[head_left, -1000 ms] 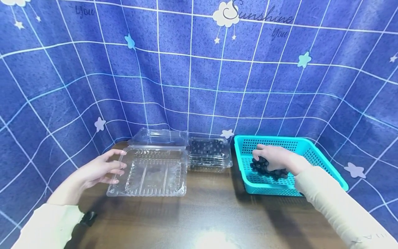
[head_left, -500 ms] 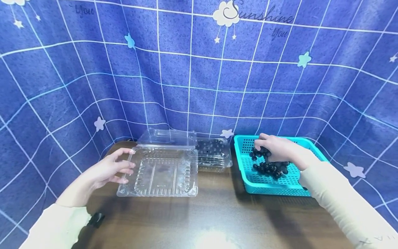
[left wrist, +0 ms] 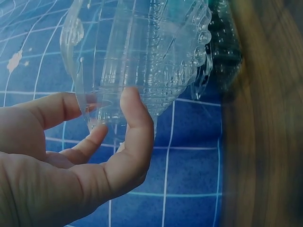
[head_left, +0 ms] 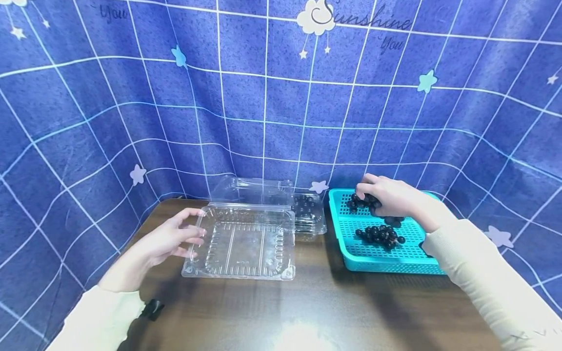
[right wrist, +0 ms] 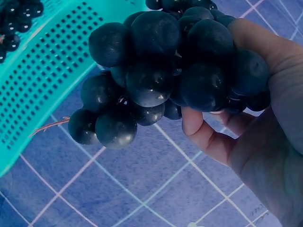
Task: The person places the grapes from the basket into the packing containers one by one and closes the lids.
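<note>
1. At the right of the head view, the right hand point(head_left: 391, 197) holds a bunch point(head_left: 368, 201) of dark grapes over the back of the basket point(head_left: 369, 266); a second bunch point(head_left: 379, 237) lies on the basket floor. The step in hand looks like a pick-up. Left of centre, the left hand point(head_left: 173, 236) is at the left edge of the box point(head_left: 246, 248), whose lid point(head_left: 252, 192) stands up behind. Around these: a rear box point(head_left: 309, 212) with dark contents, partly hidden, and the table point(head_left: 246, 314).
2. Upper middle of the left wrist view, the box edge sits between bent fingers and thumb — a light pinch, it seems.
3. Across the upper half of the right wrist view, curved fingers cradle the bunch; a stem point(right wrist: 52, 125) pokes out leftward. The next move probably calls for a gentle hold — and clearance over the basket wall, the main obstacle.
</note>
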Available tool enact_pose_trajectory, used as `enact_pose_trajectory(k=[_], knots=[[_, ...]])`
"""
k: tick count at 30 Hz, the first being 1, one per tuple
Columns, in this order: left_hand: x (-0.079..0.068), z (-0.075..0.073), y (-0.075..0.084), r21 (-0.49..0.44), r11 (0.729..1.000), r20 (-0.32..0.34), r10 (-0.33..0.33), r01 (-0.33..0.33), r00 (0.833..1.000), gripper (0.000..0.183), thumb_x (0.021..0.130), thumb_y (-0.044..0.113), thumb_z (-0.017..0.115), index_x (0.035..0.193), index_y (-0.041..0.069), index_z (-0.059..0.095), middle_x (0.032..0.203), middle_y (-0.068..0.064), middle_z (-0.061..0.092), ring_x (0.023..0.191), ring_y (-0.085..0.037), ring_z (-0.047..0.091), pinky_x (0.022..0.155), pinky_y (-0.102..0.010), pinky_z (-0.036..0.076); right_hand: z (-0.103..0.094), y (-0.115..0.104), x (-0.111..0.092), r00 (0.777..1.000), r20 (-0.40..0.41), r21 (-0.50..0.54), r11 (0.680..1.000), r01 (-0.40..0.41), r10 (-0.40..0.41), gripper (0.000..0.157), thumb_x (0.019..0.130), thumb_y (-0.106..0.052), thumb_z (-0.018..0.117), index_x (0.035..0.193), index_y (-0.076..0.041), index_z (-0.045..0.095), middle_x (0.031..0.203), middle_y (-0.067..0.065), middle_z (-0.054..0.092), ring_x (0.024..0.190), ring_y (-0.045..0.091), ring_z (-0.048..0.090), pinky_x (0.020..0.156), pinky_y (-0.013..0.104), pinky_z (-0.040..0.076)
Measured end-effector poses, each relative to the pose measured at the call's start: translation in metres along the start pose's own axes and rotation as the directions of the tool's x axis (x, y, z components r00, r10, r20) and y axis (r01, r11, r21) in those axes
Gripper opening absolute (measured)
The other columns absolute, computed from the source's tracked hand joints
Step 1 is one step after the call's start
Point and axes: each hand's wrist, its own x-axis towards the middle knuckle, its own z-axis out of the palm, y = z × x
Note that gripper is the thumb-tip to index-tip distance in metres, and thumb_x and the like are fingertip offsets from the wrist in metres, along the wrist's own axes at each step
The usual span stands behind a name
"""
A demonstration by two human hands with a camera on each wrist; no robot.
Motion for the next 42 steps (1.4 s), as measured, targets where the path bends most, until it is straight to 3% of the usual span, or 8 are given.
enact_pose_trajectory(k=[10, 20, 34, 42], knots=[[0.013, 0.021, 0.003, -0.035, 0.999, 0.02, -0.005, 0.006, 1.0, 0.057, 0.094, 0.01, 0.054, 0.14, 0.007, 0.022, 0.116, -0.023, 0.049, 0.1, -0.028, 0.058, 0.071, -0.038, 0.056, -0.008, -0.004, 0.004, 0.996, -0.08, -0.022, 1.0, 0.023, -0.024, 0.039, 0.063, -0.001, 0.074, 0.09, -0.019, 0.053, 0.092, -0.002, 0.048, 0.078, 0.024, 0.052, 0.05, 0.038, 0.045], [0.024, 0.043, 0.001, -0.08, 0.997, 0.029, 0.011, -0.009, 1.0, 0.051, 0.092, 0.009, 0.056, 0.135, 0.009, 0.028, 0.105, -0.014, 0.055, 0.096, -0.026, 0.059, 0.07, -0.039, 0.056, -0.015, -0.014, 0.007, 0.991, -0.124, -0.033, 0.999, 0.039, -0.043, 0.038, 0.065, 0.0, 0.072, 0.091, -0.02, 0.052, 0.097, -0.001, 0.05, 0.081, 0.026, 0.052, 0.049, 0.036, 0.043], [0.032, 0.066, -0.006, -0.108, 0.994, 0.012, -0.011, 0.012, 1.0, 0.049, 0.091, 0.005, 0.054, 0.134, 0.009, 0.03, 0.104, -0.016, 0.054, 0.093, -0.026, 0.058, 0.067, -0.037, 0.056, -0.033, -0.041, 0.011, 0.974, -0.203, -0.056, 0.994, 0.094, -0.104, 0.038, 0.067, 0.003, 0.07, 0.095, -0.017, 0.054, 0.103, 0.002, 0.051, 0.083, 0.025, 0.05, 0.046, 0.031, 0.038], [0.035, 0.077, -0.011, -0.119, 0.992, 0.016, -0.025, 0.027, 1.0, 0.051, 0.09, 0.006, 0.055, 0.135, 0.009, 0.03, 0.111, -0.021, 0.054, 0.098, -0.031, 0.058, 0.068, -0.037, 0.056, -0.033, -0.055, 0.011, 0.96, -0.246, -0.054, 0.991, 0.126, -0.136, 0.042, 0.066, 0.008, 0.06, 0.098, -0.018, 0.055, 0.106, 0.0, 0.052, 0.082, 0.022, 0.048, 0.044, 0.027, 0.031]])
